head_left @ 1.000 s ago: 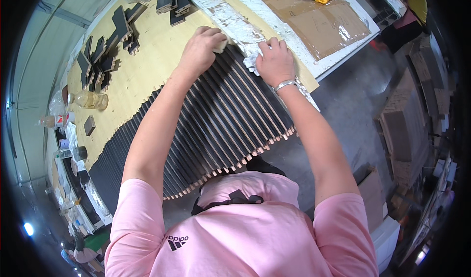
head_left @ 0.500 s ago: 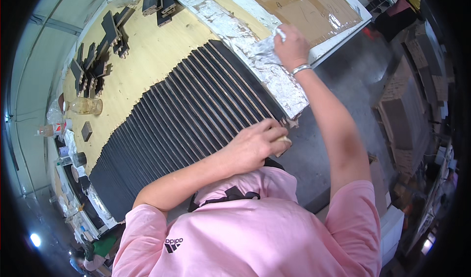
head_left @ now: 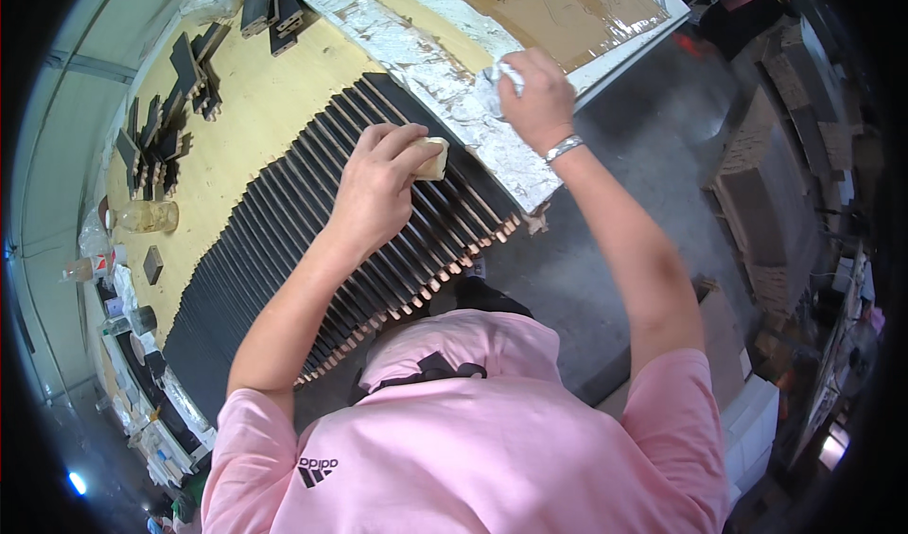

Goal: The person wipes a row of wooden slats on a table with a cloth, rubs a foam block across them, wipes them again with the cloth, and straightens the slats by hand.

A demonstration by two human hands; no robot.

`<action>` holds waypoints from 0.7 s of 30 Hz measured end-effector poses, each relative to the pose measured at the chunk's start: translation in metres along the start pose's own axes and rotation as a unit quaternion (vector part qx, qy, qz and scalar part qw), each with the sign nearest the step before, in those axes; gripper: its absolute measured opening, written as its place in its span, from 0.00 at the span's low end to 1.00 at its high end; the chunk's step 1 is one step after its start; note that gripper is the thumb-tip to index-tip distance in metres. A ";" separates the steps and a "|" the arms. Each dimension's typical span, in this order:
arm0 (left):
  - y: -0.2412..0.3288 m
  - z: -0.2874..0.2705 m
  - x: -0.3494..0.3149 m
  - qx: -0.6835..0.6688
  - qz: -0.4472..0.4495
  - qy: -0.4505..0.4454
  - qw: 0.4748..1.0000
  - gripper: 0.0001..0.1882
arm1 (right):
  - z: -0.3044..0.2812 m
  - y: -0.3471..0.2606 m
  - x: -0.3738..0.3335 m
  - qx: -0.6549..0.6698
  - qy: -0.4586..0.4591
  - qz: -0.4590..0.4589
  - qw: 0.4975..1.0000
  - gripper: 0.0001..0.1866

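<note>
My left hand (head_left: 376, 182) is closed around a pale yellow sponge (head_left: 433, 159), above the far part of a row of black wooden strips (head_left: 312, 222). The strips lie side by side, with bare wood showing at their near ends. My right hand (head_left: 539, 101), a silver bracelet at its wrist, grips a crumpled white rag (head_left: 493, 89). That hand is over a white-smeared board (head_left: 445, 104) running along the right side of the strips. Most of the rag is hidden by the fingers.
Loose black wooden pieces (head_left: 194, 66) are heaped at the far left of the pale tabletop (head_left: 274, 99). A clear jar (head_left: 149, 216) and a small block (head_left: 152, 264) lie along the left. Flat brown cardboard (head_left: 558, 14) covers the far right; stacked cartons (head_left: 757, 193) stand beyond the floor.
My left hand with the sponge has moved from the near ends of the strips toward their far ends. The rag is more bunched in my right hand. The whole view has shifted slightly.
</note>
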State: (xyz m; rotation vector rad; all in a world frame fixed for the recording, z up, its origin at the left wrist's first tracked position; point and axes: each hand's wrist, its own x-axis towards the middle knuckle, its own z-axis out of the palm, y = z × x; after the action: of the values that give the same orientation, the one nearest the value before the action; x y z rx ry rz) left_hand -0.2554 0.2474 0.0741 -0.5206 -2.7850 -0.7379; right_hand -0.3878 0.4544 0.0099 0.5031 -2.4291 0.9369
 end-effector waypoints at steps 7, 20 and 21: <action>0.009 0.001 -0.007 -0.011 0.095 -0.098 0.991 0.26 | 0.019 -0.020 -0.009 0.065 -0.062 -0.044 0.995 0.09; 0.029 0.016 0.006 0.006 0.106 -0.062 0.992 0.21 | 0.024 -0.004 -0.016 -0.007 -0.158 0.019 0.987 0.15; 0.033 0.015 0.007 -0.021 0.136 -0.075 0.988 0.21 | 0.024 -0.005 -0.015 -0.012 -0.166 0.027 0.986 0.15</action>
State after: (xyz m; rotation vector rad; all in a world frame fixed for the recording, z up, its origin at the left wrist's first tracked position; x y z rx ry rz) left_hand -0.2504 0.2836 0.0778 -0.9785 -2.7545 -0.7225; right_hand -0.3808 0.4365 -0.0117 0.6288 -2.7604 0.9041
